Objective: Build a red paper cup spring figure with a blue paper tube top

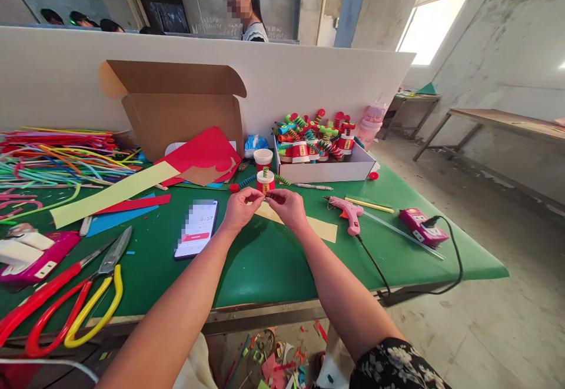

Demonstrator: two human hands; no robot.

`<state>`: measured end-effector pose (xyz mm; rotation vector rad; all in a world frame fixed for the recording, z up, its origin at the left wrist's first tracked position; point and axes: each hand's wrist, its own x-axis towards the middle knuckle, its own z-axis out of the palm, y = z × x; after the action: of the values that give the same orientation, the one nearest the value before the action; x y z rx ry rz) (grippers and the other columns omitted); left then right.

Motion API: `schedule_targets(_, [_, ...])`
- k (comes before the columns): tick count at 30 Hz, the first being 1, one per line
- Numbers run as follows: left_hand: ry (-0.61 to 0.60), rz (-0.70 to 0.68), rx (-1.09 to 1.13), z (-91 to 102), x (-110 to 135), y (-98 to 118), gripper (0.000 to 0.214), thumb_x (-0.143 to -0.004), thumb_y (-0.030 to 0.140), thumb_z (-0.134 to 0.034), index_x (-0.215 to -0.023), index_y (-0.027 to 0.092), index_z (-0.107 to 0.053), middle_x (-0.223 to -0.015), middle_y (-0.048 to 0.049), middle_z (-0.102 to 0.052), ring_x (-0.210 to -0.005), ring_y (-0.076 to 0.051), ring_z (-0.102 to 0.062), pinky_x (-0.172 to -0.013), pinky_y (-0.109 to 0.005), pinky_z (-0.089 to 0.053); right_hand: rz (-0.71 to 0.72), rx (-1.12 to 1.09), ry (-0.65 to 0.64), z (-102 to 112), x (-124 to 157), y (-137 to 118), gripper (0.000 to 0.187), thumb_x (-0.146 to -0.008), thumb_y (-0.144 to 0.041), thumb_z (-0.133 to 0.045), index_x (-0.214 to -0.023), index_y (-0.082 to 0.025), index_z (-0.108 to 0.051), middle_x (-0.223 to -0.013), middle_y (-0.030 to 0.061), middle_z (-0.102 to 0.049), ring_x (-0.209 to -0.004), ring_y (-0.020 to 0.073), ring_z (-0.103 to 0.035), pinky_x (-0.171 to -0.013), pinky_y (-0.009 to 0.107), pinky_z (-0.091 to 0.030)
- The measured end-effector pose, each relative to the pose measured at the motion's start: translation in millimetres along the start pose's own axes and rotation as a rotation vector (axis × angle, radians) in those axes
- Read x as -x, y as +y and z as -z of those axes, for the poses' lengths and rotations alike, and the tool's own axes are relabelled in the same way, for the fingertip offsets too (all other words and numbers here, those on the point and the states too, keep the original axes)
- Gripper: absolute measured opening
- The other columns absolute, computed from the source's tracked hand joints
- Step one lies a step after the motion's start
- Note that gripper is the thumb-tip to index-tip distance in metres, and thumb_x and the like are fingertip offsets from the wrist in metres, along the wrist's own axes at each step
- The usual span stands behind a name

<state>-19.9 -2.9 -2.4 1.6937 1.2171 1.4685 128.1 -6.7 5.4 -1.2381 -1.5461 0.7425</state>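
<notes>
My left hand point(241, 205) and my right hand point(286, 205) meet over the green table point(265, 259), fingers pinched together on a small red piece point(270, 198) held between them. Just beyond the fingertips stands a small red-and-white cup figure point(265, 182) with coiled pipe-cleaner arms. Under my hands lies a tan paper strip point(320, 228). A phone point(196, 228) lies flat to the left of my left wrist. A pink glue gun point(348, 211) rests to the right of my right hand, its cord running off the table edge.
A white box point(329, 170) holds several finished figures. An open cardboard box point(176, 106), red paper point(205, 152) and a pile of pipe cleaners point(53, 153) sit at the back left. Scissors point(75, 286) lie front left. A power strip point(421, 228) is at the right. A person stands behind the partition.
</notes>
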Motion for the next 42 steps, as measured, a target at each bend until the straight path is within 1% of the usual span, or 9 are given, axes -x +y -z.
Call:
schedule_targets(9, [0.011, 0.008, 0.02, 0.2, 0, 2, 0.012, -0.069, 0.031, -0.065, -0.068, 0.019, -0.065, -0.063, 0.0007, -0.063, -0.06, -0.013, -0.055, -0.058, -0.023, -0.044, -0.026, -0.029, -0.023, 1, 1, -1, 0.018, -0.073, -0.027, -0.069, -0.089, -0.022, -0.077, -0.084, 0.0038, -0.075, -0.073, 0.0191, -0.066, -0.074, 0.031, -0.051])
schedule_targets(21, [-0.004, 0.007, 0.047, 2.1, 1, 3, 0.011, -0.069, 0.029, -0.066, -0.067, 0.018, -0.066, -0.063, 0.0009, -0.063, -0.061, -0.013, -0.055, -0.058, -0.023, -0.043, -0.051, -0.058, 0.03, 3, -1, 1, 0.017, -0.071, -0.026, -0.068, -0.085, -0.02, -0.076, -0.072, 0.003, -0.073, -0.068, 0.0182, -0.064, -0.071, 0.031, -0.051])
schedule_targets(24, [-0.013, 0.038, 0.079, 4.2, 2, 7, 0.015, -0.069, 0.033, -0.067, -0.066, 0.018, -0.065, -0.06, 0.0012, -0.061, -0.059, -0.013, -0.053, -0.056, -0.024, -0.041, -0.147, -0.276, 0.028, 5, -4, 4, 0.017, -0.069, -0.029, -0.072, -0.082, -0.02, -0.075, -0.069, 0.0013, -0.072, -0.067, 0.017, -0.064, -0.074, 0.032, -0.053])
schedule_targets(29, [-0.044, 0.07, 0.156, 7.6, 3, 15, 0.018, -0.068, 0.033, -0.066, -0.059, 0.019, -0.059, -0.061, 0.0008, -0.06, -0.058, -0.012, -0.05, -0.056, -0.025, -0.039, -0.34, -0.824, -0.097, 9, -8, 2, 0.028, -0.061, -0.031, -0.083, -0.082, -0.017, -0.073, -0.075, 0.0018, -0.073, -0.065, 0.0126, -0.064, -0.083, 0.034, -0.054])
schedule_targets(32, [-0.056, 0.034, 0.218, 8.8, 2, 13, 0.009, -0.063, 0.022, -0.061, -0.057, 0.02, -0.056, -0.063, 0.0008, -0.06, -0.059, -0.012, -0.051, -0.057, -0.026, -0.04, -0.364, -0.915, -0.13, 11, -8, -1, 0.03, -0.058, -0.029, -0.086, -0.082, -0.016, -0.073, -0.075, 0.0014, -0.072, -0.064, 0.0108, -0.063, -0.085, 0.033, -0.054])
schedule_targets(36, [-0.086, 0.079, 0.25, 11.3, 3, 9, 0.019, -0.067, 0.021, -0.05, -0.048, 0.021, -0.052, -0.041, 0.0036, -0.038, -0.044, -0.011, -0.035, -0.046, -0.026, -0.029, -0.366, -0.933, -0.184, 13, -7, -2, 0.034, -0.055, -0.032, -0.089, -0.08, -0.016, -0.072, -0.073, 0.0, -0.07, -0.06, 0.0092, -0.061, -0.083, 0.032, -0.056])
schedule_targets(38, [-0.056, 0.099, 0.267, 11.6, 3, 10, 0.02, -0.073, 0.025, -0.051, -0.056, 0.02, -0.06, -0.042, 0.0043, -0.037, -0.043, -0.01, -0.034, -0.046, -0.025, -0.029, -0.362, -0.935, -0.205, 13, -6, -3, 0.035, -0.053, -0.035, -0.089, -0.076, -0.017, -0.07, -0.071, -0.0008, -0.069, -0.058, 0.008, -0.059, -0.081, 0.031, -0.056])
schedule_targets(40, [-0.02, 0.084, 0.267, 10.7, 2, 12, 0.015, -0.075, 0.03, -0.06, -0.074, 0.019, -0.069, -0.053, 0.003, -0.05, -0.052, -0.011, -0.045, -0.052, -0.024, -0.038, -0.367, -0.93, -0.226, 13, -5, -3, 0.036, -0.054, -0.038, -0.089, -0.075, -0.016, -0.069, -0.07, -0.0008, -0.069, -0.057, 0.0074, -0.058, -0.08, 0.031, -0.056])
schedule_targets(42, [-0.039, 0.073, 0.275, 8.7, 1, 13, 0.026, -0.072, 0.034, -0.07, -0.093, 0.019, -0.072, -0.072, 0.0, -0.062, -0.067, -0.012, -0.055, -0.063, -0.024, -0.045, -0.373, -0.919, -0.251, 14, -5, -3, 0.036, -0.057, -0.04, -0.088, -0.076, -0.016, -0.069, -0.07, -0.0007, -0.068, -0.058, 0.0073, -0.057, -0.08, 0.031, -0.056])
